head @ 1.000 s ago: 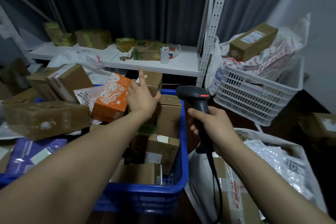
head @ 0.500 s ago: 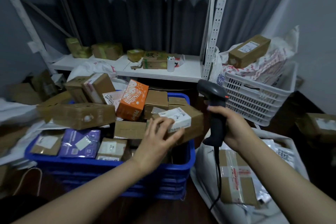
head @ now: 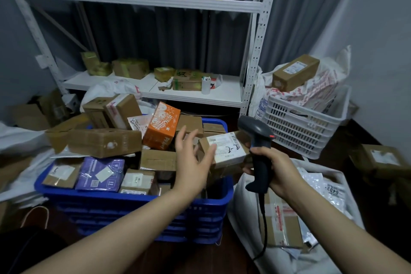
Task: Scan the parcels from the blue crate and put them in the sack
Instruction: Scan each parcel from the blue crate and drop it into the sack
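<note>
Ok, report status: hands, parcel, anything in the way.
Left hand open, thumb on labelled parcel over blue crate. Right hand grips scanner beside it. Sack open below, unobstructed.

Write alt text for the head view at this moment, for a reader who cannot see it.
A person's left hand, fingers spread, touches a labelled cardboard parcel atop a full blue crate, while the right hand grips a barcode scanner beside it. A white sack with parcels inside sits right of the crate, below the scanner.
</note>
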